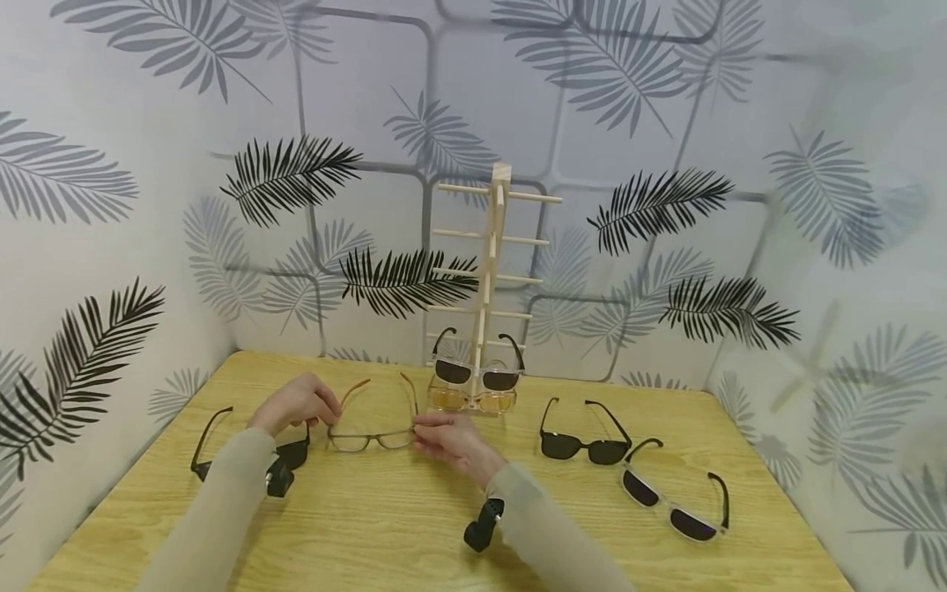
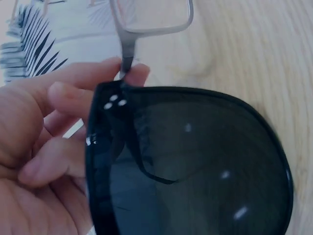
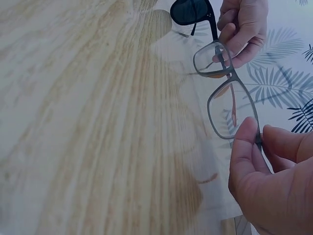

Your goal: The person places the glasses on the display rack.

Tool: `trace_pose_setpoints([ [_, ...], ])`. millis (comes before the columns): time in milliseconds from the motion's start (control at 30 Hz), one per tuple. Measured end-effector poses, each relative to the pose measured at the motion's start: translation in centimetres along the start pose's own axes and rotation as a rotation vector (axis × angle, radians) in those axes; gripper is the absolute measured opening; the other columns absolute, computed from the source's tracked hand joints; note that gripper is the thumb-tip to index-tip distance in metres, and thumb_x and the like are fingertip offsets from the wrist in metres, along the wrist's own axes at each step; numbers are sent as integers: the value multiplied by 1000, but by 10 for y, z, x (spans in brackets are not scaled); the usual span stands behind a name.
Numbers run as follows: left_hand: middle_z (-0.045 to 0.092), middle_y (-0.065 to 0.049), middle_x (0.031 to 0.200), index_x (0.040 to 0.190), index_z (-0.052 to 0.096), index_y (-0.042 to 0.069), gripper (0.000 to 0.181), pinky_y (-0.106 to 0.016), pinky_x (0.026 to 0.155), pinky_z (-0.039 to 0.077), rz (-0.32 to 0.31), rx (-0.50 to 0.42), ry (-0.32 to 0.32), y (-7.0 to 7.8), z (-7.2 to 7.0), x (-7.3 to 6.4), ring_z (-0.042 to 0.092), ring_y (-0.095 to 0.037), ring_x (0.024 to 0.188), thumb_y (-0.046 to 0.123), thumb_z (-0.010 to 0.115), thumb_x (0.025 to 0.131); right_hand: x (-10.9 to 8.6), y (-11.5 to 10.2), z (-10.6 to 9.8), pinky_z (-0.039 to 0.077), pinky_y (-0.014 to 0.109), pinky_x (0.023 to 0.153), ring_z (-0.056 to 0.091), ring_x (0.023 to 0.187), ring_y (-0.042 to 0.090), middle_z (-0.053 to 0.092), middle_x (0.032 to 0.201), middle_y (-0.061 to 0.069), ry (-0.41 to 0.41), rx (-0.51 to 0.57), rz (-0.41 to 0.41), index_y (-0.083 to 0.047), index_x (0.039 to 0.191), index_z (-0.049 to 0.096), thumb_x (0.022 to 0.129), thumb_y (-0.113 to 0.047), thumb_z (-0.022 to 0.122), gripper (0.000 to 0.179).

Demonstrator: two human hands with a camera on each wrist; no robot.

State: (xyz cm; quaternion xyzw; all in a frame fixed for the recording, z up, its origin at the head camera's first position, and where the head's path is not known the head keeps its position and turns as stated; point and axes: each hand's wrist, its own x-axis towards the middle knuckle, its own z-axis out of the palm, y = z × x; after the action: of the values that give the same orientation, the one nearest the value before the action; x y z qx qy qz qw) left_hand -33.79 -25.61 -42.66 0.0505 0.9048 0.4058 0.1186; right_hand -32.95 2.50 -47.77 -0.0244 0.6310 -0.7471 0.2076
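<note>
Head view: your left hand [image 1: 296, 404] and right hand [image 1: 453, 444] pinch opposite ends of grey-rimmed, clear-lensed eyeglasses [image 1: 373, 437] between them. Yellow wood-grain tabletop [image 1: 385, 526] spreads on your side of both hands, its left edge beyond your left hand. Left wrist: black-framed, dark-lensed sunglasses [image 2: 210, 156] overlap those fingers. Right wrist: your thumb and fingers clamp the frame's corner.

One wide view, two close ones

Your head camera, farthest back, looks forward and down over the table [image 1: 392, 526] to both far corners. Your left wrist view, very near a dark lens [image 2: 210, 156], seems to face the right edge. Your right wrist view, close too, faces the left edge; all three share the clear glasses [image 3: 231, 74].
</note>
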Motion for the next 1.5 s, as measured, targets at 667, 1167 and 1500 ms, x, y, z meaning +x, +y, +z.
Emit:
trace_pose_setpoints([
  [667, 67, -16, 110, 127, 54, -14, 43, -38, 86, 58, 65, -411, -154, -20, -20, -11, 70, -20, 94, 6, 68, 91, -4, -3, 3, 59, 30, 79, 70, 84, 14, 73, 105, 12, -19, -28, 5, 9, 126, 61, 93, -2, 65, 35],
  [1167, 67, -2, 107, 123, 60, -4, 38, -37, 91, 56, 181, -481, -186, -21, -36, -22, 67, -19, 100, 7, 72, 88, -13, -7, 10, 58, 21, 74, 69, 81, 10, 73, 95, 4, -86, 48, -43, 12, 129, 56, 91, 4, 64, 39],
  [1500, 65, -3, 114, 116, 67, 7, 25, -31, 89, 56, 280, -529, -185, -21, -45, -32, 66, -12, 99, 6, 69, 91, -27, -26, 16, 58, 21, 76, 70, 86, 10, 72, 97, 2, -121, 161, -73, 7, 126, 61, 93, 4, 62, 34],
])
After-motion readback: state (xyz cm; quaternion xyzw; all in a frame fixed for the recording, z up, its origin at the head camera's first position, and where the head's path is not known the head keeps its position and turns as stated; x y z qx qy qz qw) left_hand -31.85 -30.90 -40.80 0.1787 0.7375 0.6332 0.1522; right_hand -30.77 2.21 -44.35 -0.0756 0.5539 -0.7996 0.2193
